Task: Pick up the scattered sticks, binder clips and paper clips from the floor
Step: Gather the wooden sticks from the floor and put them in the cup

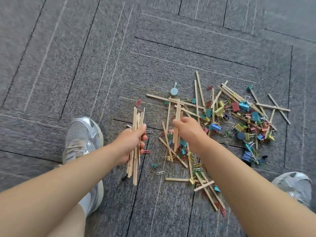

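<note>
Head view is looking down on a grey carpet (85, 65), where a pale blue disc (174, 91) is lying near the middle.

Below and left of the disc, the left hand (131, 144) is clenching a bundle (137, 122) of sticks. Fingers and thumb are wrapping it at mid-length. The bundle is pointing up toward the disc's left side, and its lower ends are sticking out beneath the palm.

Just below the disc, the right hand (189, 132) is grasping a few more sticks (178, 108), with the fingers curling round them. Their tops are reaching up close under the disc, and their lower ends are showing beneath the hand. I cannot tell whether these are clear of the carpet.

Loose sticks (176, 179) are lying crossed over one another on the carpet, spreading from just under the disc out to its right and down below the right forearm. Coloured binder clips (243, 106) are heaping among them, thickest to the right of the disc and slightly below it. Paper clips (160, 173) are lying scattered below the disc, between the two hands; one red clip is sitting to the disc's lower left, just above the bundle's tips.

Well left of the disc and lower, a silver left shoe (82, 132) is resting flat on the carpet. Far to the lower right of the disc, the right shoe (294, 185) is showing at the edge.
</note>
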The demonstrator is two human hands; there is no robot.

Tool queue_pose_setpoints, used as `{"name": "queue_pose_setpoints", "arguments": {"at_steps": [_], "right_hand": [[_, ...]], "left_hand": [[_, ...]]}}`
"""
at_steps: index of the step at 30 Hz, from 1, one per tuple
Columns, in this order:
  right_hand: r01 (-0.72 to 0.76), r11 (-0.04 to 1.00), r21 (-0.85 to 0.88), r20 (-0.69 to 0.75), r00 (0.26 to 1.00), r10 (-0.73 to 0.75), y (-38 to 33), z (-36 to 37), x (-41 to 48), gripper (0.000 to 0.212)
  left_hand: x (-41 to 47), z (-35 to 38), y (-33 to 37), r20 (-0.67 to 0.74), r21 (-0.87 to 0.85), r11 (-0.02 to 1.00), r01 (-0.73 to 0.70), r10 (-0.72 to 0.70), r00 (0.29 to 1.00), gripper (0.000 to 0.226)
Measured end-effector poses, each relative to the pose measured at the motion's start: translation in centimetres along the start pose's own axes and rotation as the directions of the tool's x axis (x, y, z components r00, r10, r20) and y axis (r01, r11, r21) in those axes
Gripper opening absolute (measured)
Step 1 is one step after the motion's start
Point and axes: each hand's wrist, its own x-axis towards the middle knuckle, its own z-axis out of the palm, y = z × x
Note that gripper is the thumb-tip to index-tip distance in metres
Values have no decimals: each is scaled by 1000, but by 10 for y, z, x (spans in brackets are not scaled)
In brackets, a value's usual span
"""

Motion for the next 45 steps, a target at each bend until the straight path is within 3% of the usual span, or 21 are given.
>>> {"name": "queue_pose_setpoints", "arguments": {"at_steps": [2, 4, 6, 10, 14, 17, 21, 25, 29, 33, 38, 42, 45], "right_hand": [[-14, 983, 182, 10, 1000, 13, 0, 3, -3, 27], [-68, 887, 457, 74, 997, 38, -1, 8, -6, 18], [-115, 788, 605, 115, 992, 56, -2, 15, -9, 12], [-116, 813, 570, 184, 983, 11, -8, 32, -16, 15], [-120, 830, 545, 303, 951, -61, -18, 45, -27, 17], [-158, 828, 537, 366, 929, -60, -22, 53, -33, 19], [-187, 829, 527, 270, 962, 45, -22, 53, -36, 23], [-278, 769, 576, 177, 961, 215, -14, 46, -33, 14], [-259, 779, 571, 133, 966, 223, -4, 41, -28, 14], [-234, 899, 371, 7, 968, 249, -2, 35, -23, 20], [-208, 937, 282, -32, 974, 225, -5, 35, -19, 29], [-179, 961, 213, -30, 981, 189, -9, 41, -17, 16], [-121, 920, 374, 64, 992, 105, -16, 51, -18, 5]], "left_hand": [[1, -1, 0, -4, -15, 1000, 5, -5, 1000, 28], [3, -3, 5, -17, -86, 996, 4, -5, 1000, 28], [5, -3, 11, -11, -160, 987, 7, -9, 1000, 27], [0, -2, 22, 58, -278, 960, 32, -17, 998, 28], [-8, -3, 27, 152, -225, 974, 4, 31, 988, 45], [-9, -5, 30, 191, -148, 989, -8, 37, 981, 37], [-6, -11, 30, 165, -205, 978, -28, 63, 984, 29], [-4, -18, 29, 95, -301, 954, -14, 45, 994, 29], [-4, -26, 26, 105, -201, 979, 33, -12, 994, 28], [-1, -30, 23, 102, -100, 993, 65, -55, 993, 18], [-1, -26, 25, 116, -197, 979, 52, -29, 993, 9], [-5, -22, 25, 184, -95, 994, 61, -42, 982, 25], [-5, -27, 21, 245, 19, 999, 34, -38, 969, 53]]}}
